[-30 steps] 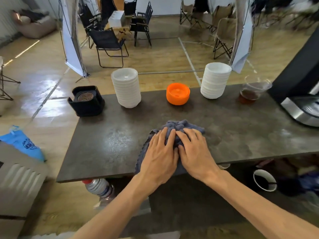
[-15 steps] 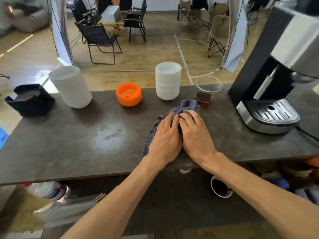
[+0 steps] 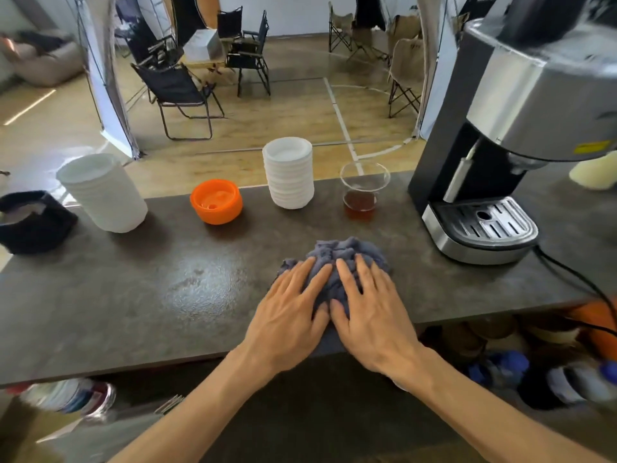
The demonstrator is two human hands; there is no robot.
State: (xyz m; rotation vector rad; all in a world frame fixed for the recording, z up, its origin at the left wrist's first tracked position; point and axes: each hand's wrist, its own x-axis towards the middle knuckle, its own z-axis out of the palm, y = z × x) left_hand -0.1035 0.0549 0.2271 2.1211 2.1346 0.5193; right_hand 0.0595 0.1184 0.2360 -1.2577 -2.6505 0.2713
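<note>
hands are pressing down together on a crumpled grey-blue cloth [image 3: 349, 253]. left hand [image 3: 287, 317] is lying flat over the cloth's left part, fingers straight and spread, gripping nothing. right hand [image 3: 372, 315] is lying flat over the right part, fingers also straight and slightly fanned, nothing clenched. thumbs are sitting close in the middle (touching or not, cannot tell). both forearms are bare.

cloth is sitting bunched up on the dark stone-look counter [image 3: 150, 295], with its near part reaching the front edge under the palms and its far part bulging up past the fingertips.

coffee machine [image 3: 484, 228] is standing to the right of the cloth, near but apart, with its drip tray facing the person and a black cable [image 3: 574, 279] trailing off to the right. clear cup [image 3: 362, 195] holding brown liquid is standing behind the cloth toward the far edge. stack of white bowls [image 3: 289, 177] is standing just left of the cup, orange dish [image 3: 216, 202] left of that, taller white stack [image 3: 103, 195] further left, black container [image 3: 31, 223] at the far left.
</note>
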